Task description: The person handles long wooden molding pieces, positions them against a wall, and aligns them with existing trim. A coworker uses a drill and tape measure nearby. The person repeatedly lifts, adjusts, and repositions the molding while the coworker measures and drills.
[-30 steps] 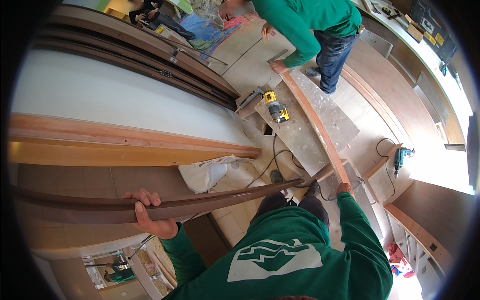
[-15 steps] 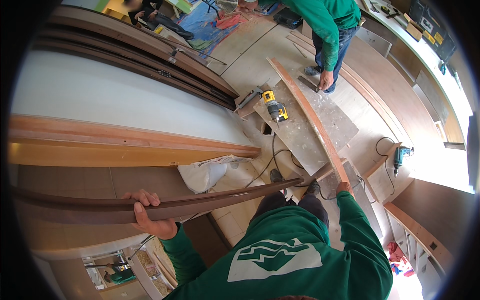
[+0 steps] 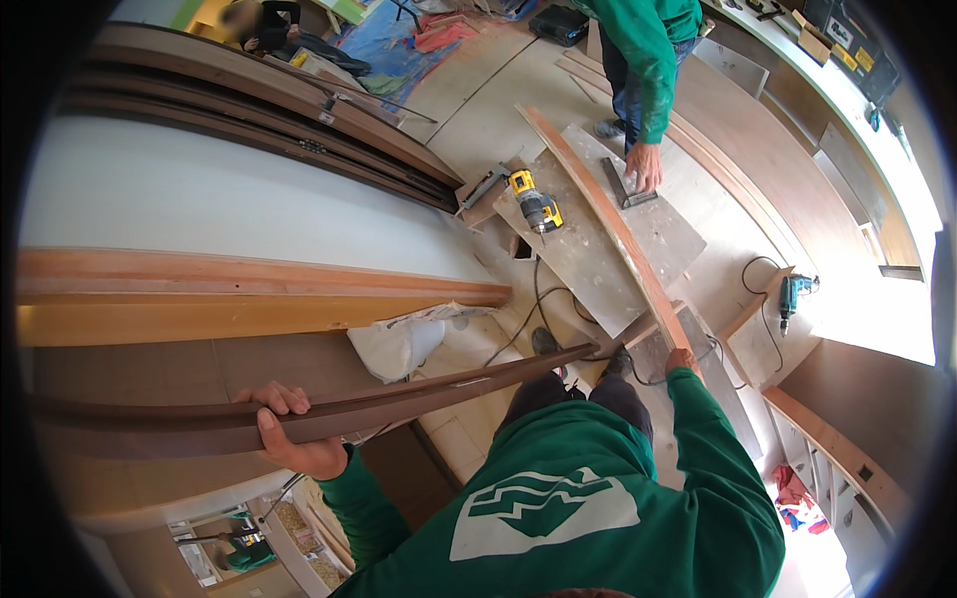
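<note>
At the left, my left hand [image 3: 295, 431] is closed around a long dark brown frame profile [image 3: 439, 401], thumb below and fingers over its top edge. The profile slants from the left rim down to the floor by my feet. My right hand [image 3: 682, 362] is closed on the near end of a long reddish wooden strip [image 3: 620, 234], which lies across a worn board [image 3: 578, 249]. Beside the strip, a co-worker's hand [image 3: 644, 169] touches a dark carpenter's square [image 3: 625, 189]. A yellow and black cordless drill [image 3: 536, 204] rests on the board, left of the strip.
A teal corded drill [image 3: 793, 297] stands at the right, and a black cable [image 3: 538, 299] winds over the floor near my feet. Dark brown frame sections [image 3: 249, 125] run along the upper left. A white sack [image 3: 394, 349] sits beyond the profile. Another person [image 3: 284, 40] is at the top left.
The co-worker's hand and the square have moved down onto the board, beside the strip. The view has shifted slightly; both my hands keep their grips.
</note>
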The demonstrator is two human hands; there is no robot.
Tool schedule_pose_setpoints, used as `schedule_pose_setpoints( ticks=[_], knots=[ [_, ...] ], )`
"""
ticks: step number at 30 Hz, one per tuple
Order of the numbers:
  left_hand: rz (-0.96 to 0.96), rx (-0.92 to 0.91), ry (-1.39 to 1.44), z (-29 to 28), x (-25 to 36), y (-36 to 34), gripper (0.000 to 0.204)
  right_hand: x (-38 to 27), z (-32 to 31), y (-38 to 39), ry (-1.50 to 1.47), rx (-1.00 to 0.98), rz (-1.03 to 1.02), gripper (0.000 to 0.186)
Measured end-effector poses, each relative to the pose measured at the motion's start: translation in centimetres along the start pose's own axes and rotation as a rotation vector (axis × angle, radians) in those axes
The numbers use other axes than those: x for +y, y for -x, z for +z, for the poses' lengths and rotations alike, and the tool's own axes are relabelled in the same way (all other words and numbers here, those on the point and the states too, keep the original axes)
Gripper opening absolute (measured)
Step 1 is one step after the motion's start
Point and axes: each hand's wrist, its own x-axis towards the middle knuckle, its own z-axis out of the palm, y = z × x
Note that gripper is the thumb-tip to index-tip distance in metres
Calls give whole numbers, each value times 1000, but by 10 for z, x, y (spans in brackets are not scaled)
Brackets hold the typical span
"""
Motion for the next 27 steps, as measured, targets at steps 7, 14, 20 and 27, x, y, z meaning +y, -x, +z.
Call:
schedule_pose_setpoints(
  ticks=[7, 14, 20, 27],
  knots=[
    [-16, 18, 14, -2, 0, 2, 50, 10, 26, -15, -23, 73, 33, 28],
    [-40, -5, -13, 11, 3, 2, 50, 20, 20, -6, -84, 20, 86, 29],
    [-16, -132, 30, 16, -1, -3, 49, 11, 3, 51, -105, 237, -21, 32],
    [-85, -158, 103, 15, -16, -18, 52, -19, 24, 98, -231, -148, -200, 49]
  ],
)
